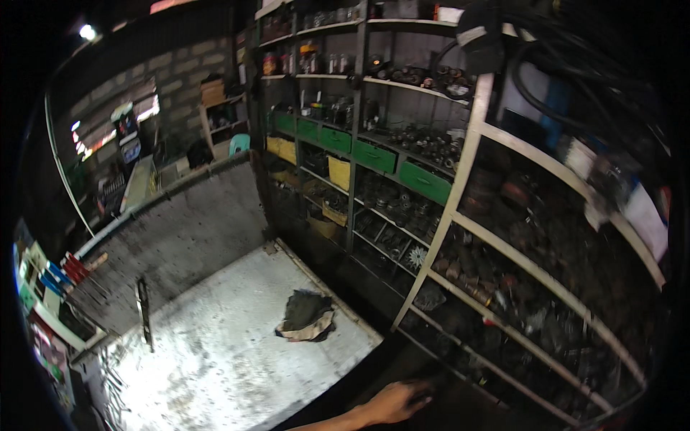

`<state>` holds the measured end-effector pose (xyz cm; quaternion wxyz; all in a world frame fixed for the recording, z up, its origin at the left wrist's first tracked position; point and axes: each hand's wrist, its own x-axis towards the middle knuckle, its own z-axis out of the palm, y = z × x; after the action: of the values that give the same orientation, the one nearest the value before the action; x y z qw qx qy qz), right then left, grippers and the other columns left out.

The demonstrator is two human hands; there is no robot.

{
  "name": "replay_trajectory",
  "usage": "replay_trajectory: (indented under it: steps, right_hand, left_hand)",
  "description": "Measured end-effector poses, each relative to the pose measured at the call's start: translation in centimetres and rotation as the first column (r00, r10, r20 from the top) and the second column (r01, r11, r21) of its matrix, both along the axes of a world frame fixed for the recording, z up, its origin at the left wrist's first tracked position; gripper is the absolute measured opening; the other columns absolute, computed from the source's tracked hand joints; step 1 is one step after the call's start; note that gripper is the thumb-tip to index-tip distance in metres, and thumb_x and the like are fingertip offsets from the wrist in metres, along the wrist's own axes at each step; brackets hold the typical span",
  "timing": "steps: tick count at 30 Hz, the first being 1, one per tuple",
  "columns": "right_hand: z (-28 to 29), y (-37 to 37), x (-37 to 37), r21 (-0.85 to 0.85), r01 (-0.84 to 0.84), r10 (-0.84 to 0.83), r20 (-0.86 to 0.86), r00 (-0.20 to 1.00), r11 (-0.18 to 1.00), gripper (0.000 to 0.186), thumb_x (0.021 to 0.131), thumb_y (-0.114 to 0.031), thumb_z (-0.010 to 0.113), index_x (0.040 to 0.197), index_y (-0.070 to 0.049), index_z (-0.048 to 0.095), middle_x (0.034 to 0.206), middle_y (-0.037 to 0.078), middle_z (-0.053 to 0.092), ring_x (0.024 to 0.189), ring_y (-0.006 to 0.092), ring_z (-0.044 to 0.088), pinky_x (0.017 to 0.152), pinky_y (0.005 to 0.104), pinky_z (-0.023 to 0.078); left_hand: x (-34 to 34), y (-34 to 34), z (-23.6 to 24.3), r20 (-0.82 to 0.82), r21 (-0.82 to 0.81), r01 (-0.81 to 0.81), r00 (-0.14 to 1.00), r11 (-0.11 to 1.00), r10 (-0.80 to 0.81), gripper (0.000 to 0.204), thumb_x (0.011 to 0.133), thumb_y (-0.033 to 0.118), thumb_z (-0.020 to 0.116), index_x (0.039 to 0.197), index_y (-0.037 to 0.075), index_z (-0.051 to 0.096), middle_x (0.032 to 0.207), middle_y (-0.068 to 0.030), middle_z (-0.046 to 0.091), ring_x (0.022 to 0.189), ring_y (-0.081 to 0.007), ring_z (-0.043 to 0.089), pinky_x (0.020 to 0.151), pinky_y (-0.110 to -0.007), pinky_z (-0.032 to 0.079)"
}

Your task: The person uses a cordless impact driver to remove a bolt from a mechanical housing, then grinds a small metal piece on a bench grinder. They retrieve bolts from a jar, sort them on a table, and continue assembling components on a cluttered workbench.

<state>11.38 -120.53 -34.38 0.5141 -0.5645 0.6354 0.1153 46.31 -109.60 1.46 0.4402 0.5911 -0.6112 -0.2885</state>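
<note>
Showing at the lower edge of the frame, right of centre, is one of your bare hands [399,402]; whether it is your left or your right cannot be settled from this view. Its fingers are bent, with a dark patch at their tips, and you cannot be credited with a grip or a free hand: shadow hides which. The hand lies just beyond the near right edge of a pale, stained worktop [237,366], which fills the lower left. Nearest to you on that surface, well apart from your fingers, a crumpled dark cloth [307,309] with a tan edge lies toward the worktop's right side. A grey upright panel [194,233] runs along the far side; in front of it, left, stands a narrow dark metal piece [144,316]. Slim metal items [113,391] lie along the worktop's left end, and red-handled tools [75,267] sit beside blue ones at the far left. Across the centre and right you have shelving [471,151] crowded with parts, green drawers [374,156], a yellow bin [339,173] and a pale finned wheel [417,257]. A teal chair [240,144] shows at upper left, before a block wall [180,68].
</note>
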Motion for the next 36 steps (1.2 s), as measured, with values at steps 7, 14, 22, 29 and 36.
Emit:
replay_trajectory:
  steps: [7, 14, 22, 29, 36]
  right_hand:
    - [3.5, -32.4, 21.6, -0.440, -0.737, 0.761, -0.164, 0.628, 0.514, 0.033, 0.089, -0.032, 0.074, 0.115, -0.011, 0.075, 0.122, 0.021, 0.072, 0.118, 0.0374, 0.066, 0.098, 0.0447, 0.051]
    - [16.6, -38.5, 55.1, -0.438, -0.577, 0.724, 0.388, 0.570, 0.689, 0.032, 0.098, -0.031, 0.069, 0.117, -0.004, 0.071, 0.103, 0.015, 0.076, 0.098, 0.0295, 0.073, 0.083, 0.0416, 0.055]
    - [14.1, -35.9, 72.2, -0.321, -0.905, 0.954, 0.198, 0.225, 0.280, 0.029, 0.096, -0.030, 0.071, 0.112, -0.006, 0.074, 0.112, 0.019, 0.073, 0.111, 0.0355, 0.069, 0.096, 0.0447, 0.053]
    - [15.4, -37.7, 92.3, -0.474, -0.827, 0.911, 0.397, 0.106, 0.303, 0.026, 0.094, -0.024, 0.071, 0.104, 0.000, 0.072, 0.102, 0.017, 0.073, 0.095, 0.0330, 0.070, 0.083, 0.0448, 0.055]
    - [21.6, -43.9, 113.0, -0.629, -0.669, 0.863, 0.503, 0.038, 0.396, 0.026, 0.099, -0.023, 0.068, 0.112, -0.001, 0.071, 0.100, 0.011, 0.073, 0.096, 0.0209, 0.069, 0.087, 0.0369, 0.054]
  left_hand:
    - [6.3, -8.7, -0.4, -0.235, 0.268, -0.372, 0.870, 0.889, 0.434, 0.026, 0.092, 0.011, 0.070, 0.117, 0.005, 0.070, 0.091, -0.0120, 0.074, 0.081, -0.0217, 0.071, 0.075, -0.036, 0.056]
    - [16.5, -17.1, -1.4, -0.618, 0.294, -0.813, 0.239, 0.503, 0.749, 0.017, 0.097, 0.010, 0.069, 0.112, 0.001, 0.070, 0.092, -0.0005, 0.071, 0.085, -0.0093, 0.064, 0.077, -0.027, 0.052]
    - [28.9, -23.0, 0.5, -0.646, 0.369, -0.852, 0.051, 0.371, 0.761, 0.017, 0.099, 0.007, 0.069, 0.115, 0.001, 0.069, 0.094, -0.0003, 0.069, 0.089, -0.0089, 0.062, 0.080, -0.025, 0.050]
    - [41.1, -25.7, -1.5, -0.662, 0.417, -0.896, -0.187, 0.149, 0.726, 0.017, 0.099, 0.008, 0.070, 0.114, 0.001, 0.071, 0.098, -0.0009, 0.072, 0.092, -0.0097, 0.063, 0.085, -0.026, 0.050]
    - [66.4, -32.8, 1.4, -0.545, 0.300, -0.904, 0.100, 0.305, 0.833, 0.016, 0.098, 0.009, 0.069, 0.112, 0.001, 0.070, 0.100, 0.0009, 0.069, 0.097, -0.0100, 0.061, 0.088, -0.028, 0.049]
